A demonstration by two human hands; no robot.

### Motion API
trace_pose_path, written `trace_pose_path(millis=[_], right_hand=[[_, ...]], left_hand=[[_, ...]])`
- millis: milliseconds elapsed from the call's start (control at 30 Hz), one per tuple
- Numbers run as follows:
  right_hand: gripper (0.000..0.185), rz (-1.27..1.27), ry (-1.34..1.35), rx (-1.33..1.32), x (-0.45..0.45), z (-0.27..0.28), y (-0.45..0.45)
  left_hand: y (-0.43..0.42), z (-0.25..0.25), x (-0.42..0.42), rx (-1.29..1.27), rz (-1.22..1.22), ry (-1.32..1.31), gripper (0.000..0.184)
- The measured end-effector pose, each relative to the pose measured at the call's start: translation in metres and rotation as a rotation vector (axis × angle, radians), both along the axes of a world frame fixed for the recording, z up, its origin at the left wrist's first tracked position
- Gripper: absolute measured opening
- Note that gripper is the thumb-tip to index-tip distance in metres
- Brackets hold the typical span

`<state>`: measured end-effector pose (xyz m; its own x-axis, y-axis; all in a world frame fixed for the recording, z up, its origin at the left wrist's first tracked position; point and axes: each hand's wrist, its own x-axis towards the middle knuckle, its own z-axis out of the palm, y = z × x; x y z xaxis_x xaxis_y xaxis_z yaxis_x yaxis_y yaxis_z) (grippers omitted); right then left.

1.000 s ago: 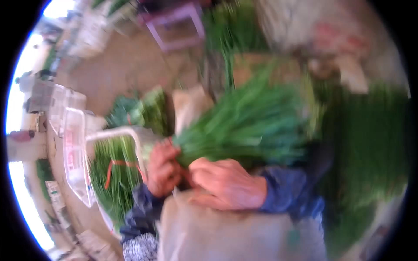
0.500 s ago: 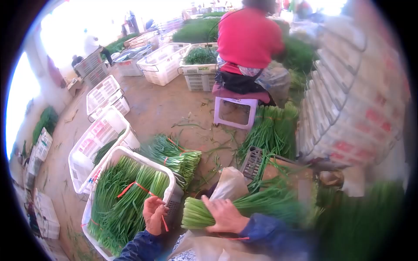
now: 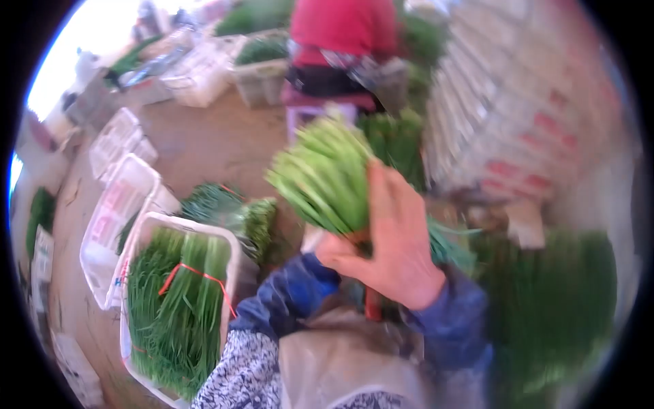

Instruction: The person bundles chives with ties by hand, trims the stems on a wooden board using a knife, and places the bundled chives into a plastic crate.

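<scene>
A bunch of green stalks [image 3: 323, 178] is held up in front of me, its pale cut ends toward the upper left. My right hand [image 3: 398, 238] lies against the bunch's right side, thumb and fingers around it. Below it, my left hand [image 3: 337, 253] is at the underside of the bunch, mostly hidden behind my right hand. An orange-red band [image 3: 357, 236] shows at the bunch near both hands. To the left, a white crate [image 3: 235, 262] holds green stalks [image 3: 184, 293] tied with a red band.
More stalks [image 3: 255, 225] lie on the floor behind the crate. Empty white crates [image 3: 129, 204] stand at the left. A person in red [image 3: 344, 31] sits on a stool ahead. Stacked white crates [image 3: 497, 109] rise at the right, above a large green pile [image 3: 552, 307].
The bunch has been raised from beside the crate and its cut ends tipped up. My left hand has moved right, from near the crate to under the bunch. The view has shifted too.
</scene>
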<state>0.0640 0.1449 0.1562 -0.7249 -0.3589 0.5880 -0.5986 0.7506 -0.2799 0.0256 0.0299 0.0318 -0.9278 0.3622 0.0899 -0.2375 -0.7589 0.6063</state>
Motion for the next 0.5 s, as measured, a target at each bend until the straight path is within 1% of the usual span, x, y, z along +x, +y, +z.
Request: trace_pose_path(millis=[33, 67, 100, 133, 167, 200, 267, 300, 333, 367, 400, 433, 467, 500], right_hand=[[0.099, 0.062, -0.092, -0.061, 0.001, 0.000, 0.010], [0.097, 0.137, -0.166, -0.129, -0.004, 0.000, 0.016], [0.097, 0.054, -0.100, -0.143, -0.010, -0.008, 0.030], [0.097, -0.021, -0.033, -0.149, -0.016, -0.023, 0.048], [0.101, -0.028, -0.030, -0.160, -0.024, -0.041, 0.061], [0.101, -0.033, -0.051, -0.171, -0.020, -0.063, 0.066], [0.105, 0.096, -0.398, -0.164, -0.014, -0.094, 0.070], [0.107, 0.134, -0.611, -0.346, -0.003, -0.101, 0.065], [0.108, 0.170, -0.826, -0.529, 0.010, -0.107, 0.057], [0.106, 0.113, -0.723, -0.483, 0.018, -0.118, 0.052], [0.106, 0.110, -0.736, -0.491, 0.025, -0.122, 0.048], [0.106, 0.031, -0.688, -0.516, 0.032, -0.123, 0.043], [0.106, -0.052, -0.639, -0.539, 0.037, -0.125, 0.039], [0.106, -0.099, -0.493, -0.481, 0.039, -0.130, 0.034]], left_hand=[[0.005, -0.006, 0.002, 0.025, 0.040, 0.047, 0.112], [-0.002, -0.026, -0.006, 0.012, 0.047, 0.014, 0.105], [-0.010, -0.045, -0.013, 0.000, 0.055, -0.018, 0.097], [-0.017, -0.060, -0.015, 0.032, 0.003, -0.009, 0.092], [-0.024, -0.075, -0.016, 0.062, -0.050, -0.001, 0.086], [-0.031, -0.089, -0.017, 0.090, -0.103, 0.006, 0.081], [-0.032, -0.097, -0.018, 0.207, -0.052, -0.002, 0.084], [-0.031, -0.100, -0.021, 0.272, -0.026, 0.002, 0.085], [-0.031, -0.099, -0.022, 0.272, -0.022, -0.005, 0.085], [-0.031, -0.098, -0.020, 0.249, -0.047, 0.014, 0.087], [-0.036, -0.095, -0.015, 0.150, -0.055, -0.027, 0.089], [-0.042, -0.092, -0.010, 0.053, -0.068, -0.067, 0.091], [-0.044, -0.095, -0.007, 0.048, -0.077, -0.080, 0.091], [-0.044, -0.097, -0.003, -0.016, -0.028, -0.002, 0.097]])
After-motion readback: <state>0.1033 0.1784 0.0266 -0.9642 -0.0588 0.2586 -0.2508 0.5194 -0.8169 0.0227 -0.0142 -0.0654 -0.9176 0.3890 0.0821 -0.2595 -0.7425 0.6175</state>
